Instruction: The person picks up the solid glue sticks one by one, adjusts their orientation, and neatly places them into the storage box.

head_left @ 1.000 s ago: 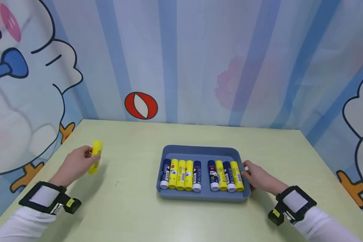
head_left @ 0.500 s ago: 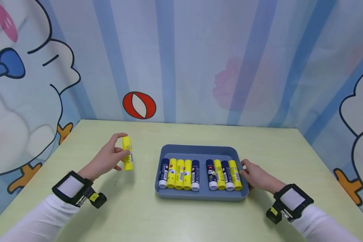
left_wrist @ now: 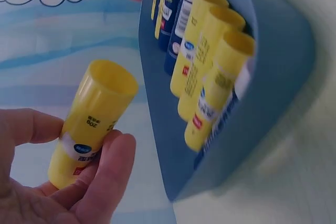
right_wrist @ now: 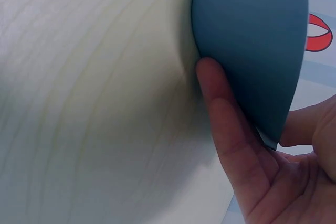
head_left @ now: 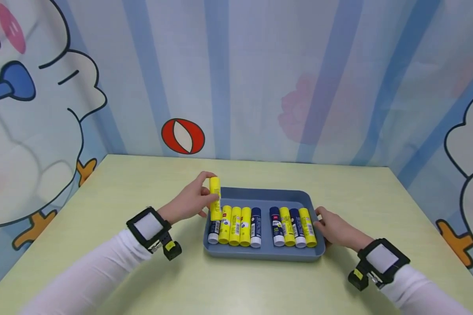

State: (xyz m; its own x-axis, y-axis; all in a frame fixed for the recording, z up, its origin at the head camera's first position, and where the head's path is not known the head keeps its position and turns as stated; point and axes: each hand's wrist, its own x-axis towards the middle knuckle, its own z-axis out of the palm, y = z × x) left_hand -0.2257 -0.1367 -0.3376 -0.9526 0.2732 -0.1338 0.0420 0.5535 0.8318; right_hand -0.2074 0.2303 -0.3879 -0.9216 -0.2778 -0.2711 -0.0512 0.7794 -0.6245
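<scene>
My left hand (head_left: pixel 190 200) pinches a yellow glue stick (head_left: pixel 215 205) between thumb and fingers, above the left end of the blue-grey tray (head_left: pixel 264 253). In the left wrist view this glue stick (left_wrist: pixel 90 124) tilts, its cap-like end up, apart from the tray. Inside the tray lie two side-by-side groups of glue sticks, yellow ones (head_left: pixel 235 225) and navy ones with white ends (head_left: pixel 255 227). The held stick partly hides the leftmost navy one. My right hand (head_left: pixel 340 230) grips the tray's right edge, its fingers along the outer wall (right_wrist: pixel 252 35) and its thumb at the rim.
The tray stands on a pale yellow-green table (head_left: pixel 165 280). A blue striped backdrop (head_left: pixel 252 87) with cartoon figures rises behind the table and at its sides. Each wrist wears a black strap-on camera (head_left: pixel 171 249).
My left hand has carried the yellow glue stick rightward from the table's left side to above the tray's left end. The right hand has stayed at the tray's edge.
</scene>
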